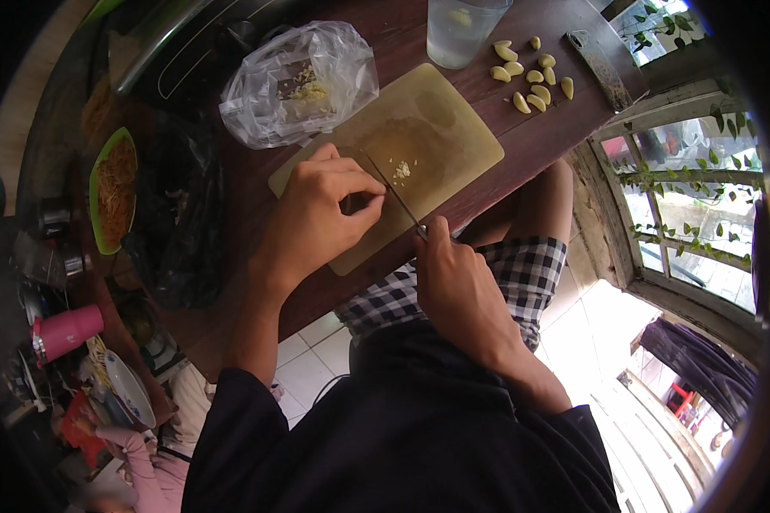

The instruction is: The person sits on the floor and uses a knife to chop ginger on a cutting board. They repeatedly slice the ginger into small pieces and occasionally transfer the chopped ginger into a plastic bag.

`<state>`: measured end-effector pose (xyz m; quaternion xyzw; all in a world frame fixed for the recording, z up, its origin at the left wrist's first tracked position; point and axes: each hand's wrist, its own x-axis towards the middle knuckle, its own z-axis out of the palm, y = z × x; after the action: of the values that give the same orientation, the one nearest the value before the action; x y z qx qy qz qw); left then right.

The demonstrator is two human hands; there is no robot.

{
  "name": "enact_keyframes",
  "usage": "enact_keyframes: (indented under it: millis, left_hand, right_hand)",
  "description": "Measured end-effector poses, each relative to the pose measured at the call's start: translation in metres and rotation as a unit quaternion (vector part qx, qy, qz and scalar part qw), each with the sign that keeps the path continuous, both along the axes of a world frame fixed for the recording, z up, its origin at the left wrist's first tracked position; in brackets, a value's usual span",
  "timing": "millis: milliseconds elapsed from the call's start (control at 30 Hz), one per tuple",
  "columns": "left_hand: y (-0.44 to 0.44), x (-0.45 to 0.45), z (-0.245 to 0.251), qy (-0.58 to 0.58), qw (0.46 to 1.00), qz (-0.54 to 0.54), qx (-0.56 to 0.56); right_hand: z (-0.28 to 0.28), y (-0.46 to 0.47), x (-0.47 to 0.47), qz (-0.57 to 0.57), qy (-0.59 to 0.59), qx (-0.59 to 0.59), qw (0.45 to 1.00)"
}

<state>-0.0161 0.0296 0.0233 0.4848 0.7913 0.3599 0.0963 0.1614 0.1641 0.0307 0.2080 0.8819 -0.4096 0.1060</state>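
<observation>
My right hand [459, 282] is closed round the handle of a kitchen knife [394, 188], whose blade lies over a cutting board [462, 138]. My left hand [333, 199] is beside the blade, thumb and forefinger nearly meeting at it; whether they pinch anything is hidden. Just right of the blade, a small heap of chopped garlic [402, 170] rests on the board. A clear plastic bag [346, 58] holding more chopped garlic [308, 91] touches the board's upper left edge. Several peeled garlic cloves [534, 76] lie on the dark wooden table beyond the board.
A plastic cup of cloudy liquid [462, 32] stands behind the board, and a phone [600, 70] lies at the right. To the left are a black plastic bag [186, 256], a green dish of shredded food [115, 192] and a pink tumbler [70, 333]. Another person's sleeve [144, 468] shows lower left.
</observation>
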Motion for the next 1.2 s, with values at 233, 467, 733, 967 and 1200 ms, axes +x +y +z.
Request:
enact_keyframes:
  millis: [233, 467, 733, 967, 1200]
  left_hand:
    - [-0.001, 0.001, 0.001, -0.018, 1.000, 0.002, 0.007]
    - [-0.001, 0.002, 0.001, -0.016, 1.000, 0.010, 0.001]
    - [0.001, 0.001, -0.002, -0.016, 1.000, 0.016, 0.015]
    - [-0.001, 0.002, 0.001, -0.024, 1.000, 0.015, -0.005]
    - [-0.002, 0.003, 0.001, -0.016, 1.000, 0.009, 0.003]
  right_hand:
    - [-0.011, -0.016, -0.004, 0.025, 0.002, 0.105, 0.994]
    - [-0.008, -0.004, -0.003, 0.017, -0.012, 0.044, 0.999]
    - [-0.008, 0.002, -0.003, -0.009, -0.003, -0.046, 0.999]
    - [-0.002, -0.003, 0.000, 0.002, -0.006, 0.010, 1.000]
    - [-0.011, -0.016, -0.003, 0.023, 0.004, 0.102, 0.995]
